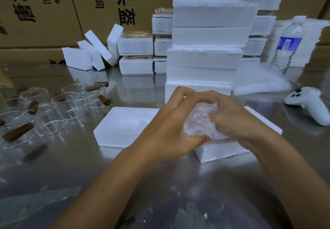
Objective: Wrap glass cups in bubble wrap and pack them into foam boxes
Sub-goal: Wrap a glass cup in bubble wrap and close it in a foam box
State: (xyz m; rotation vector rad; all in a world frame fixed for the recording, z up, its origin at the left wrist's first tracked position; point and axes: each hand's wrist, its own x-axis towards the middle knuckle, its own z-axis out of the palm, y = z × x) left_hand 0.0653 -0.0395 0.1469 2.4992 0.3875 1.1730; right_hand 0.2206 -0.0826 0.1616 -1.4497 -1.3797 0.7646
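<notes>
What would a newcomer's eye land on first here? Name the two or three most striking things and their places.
At the centre, the left hand and right hand grip a bubble-wrap bundle over a foam box. Behind rises a tall stack of foam boxes, and at the left of the steel table stand bare glass cups.

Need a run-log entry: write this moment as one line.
step: wrapping | left hand: grips bubble-wrap bundle | right hand: grips bundle | position: by foam box | glass cups: unwrapped, at left
</notes>
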